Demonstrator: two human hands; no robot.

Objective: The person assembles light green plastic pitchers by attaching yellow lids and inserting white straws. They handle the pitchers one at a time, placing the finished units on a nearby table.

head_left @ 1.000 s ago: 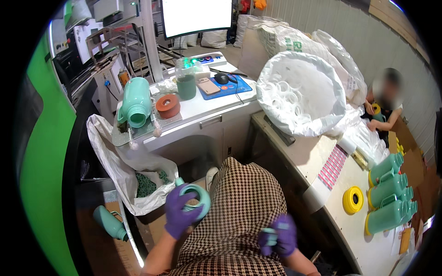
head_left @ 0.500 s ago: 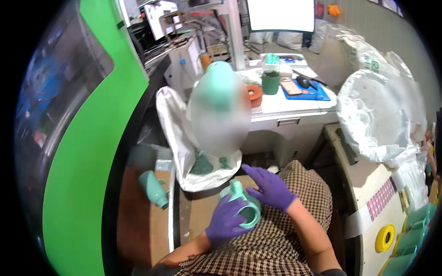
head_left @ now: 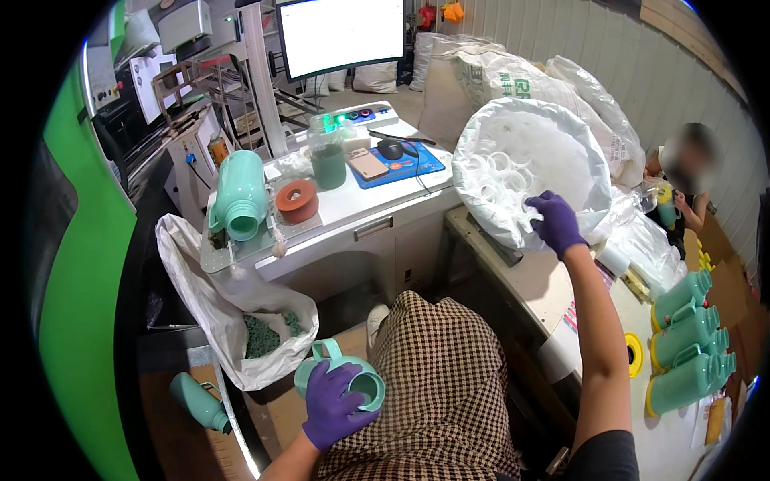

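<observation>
Turquoise jugs (head_left: 370,386): one in the left hand (head_left: 335,407), one on the desk (head_left: 333,205).

Plain purple gloves (head_left: 330,417) cover both hands (head_left: 559,224), with a dark short sleeve (head_left: 605,457), black-and-tan checked garment (head_left: 437,377) and pale shoe (head_left: 375,325).

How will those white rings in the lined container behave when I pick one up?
The white rings are probably light, since their bands look thin. They likely hold their shape somewhat, as many look round even in a heap. One may drag neighbours along, because they overlap near the right hand.
</observation>
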